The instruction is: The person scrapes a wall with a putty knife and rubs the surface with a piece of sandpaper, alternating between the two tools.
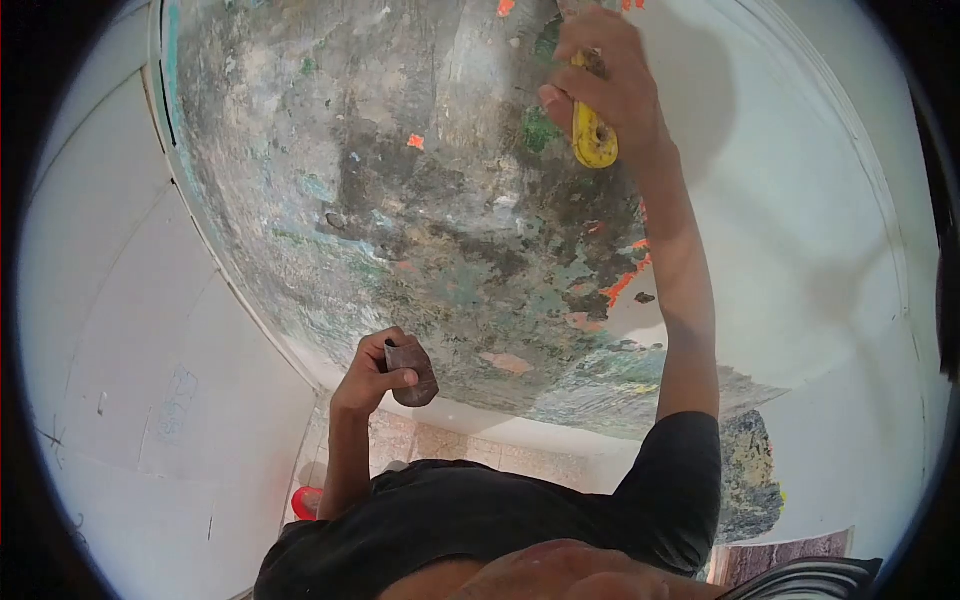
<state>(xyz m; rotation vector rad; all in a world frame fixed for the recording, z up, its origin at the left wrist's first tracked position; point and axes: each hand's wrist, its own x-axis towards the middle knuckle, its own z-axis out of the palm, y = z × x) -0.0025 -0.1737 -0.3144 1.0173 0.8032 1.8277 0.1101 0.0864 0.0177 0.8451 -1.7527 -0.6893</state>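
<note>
My right hand [612, 85] is raised high against the wall, its fingers wrapped round a tool with a yellow handle [596, 140]. The tool's far end is hidden by the hand. Around it the wall [450, 200] is bare, rough and grey, with green, white and orange remnants; smooth white paint [790, 250] covers the right side. Lower down, my left hand [375, 375] grips a folded brown sheet [412, 375] between thumb and fingers, in front of the wall's lower part.
A white surface [140, 330] meets the wall at a corner on the left. Below lies a tiled floor [440, 440] with a red round object [306, 503]. A brownish panel [780, 560] and a striped item [815, 582] show at the lower right.
</note>
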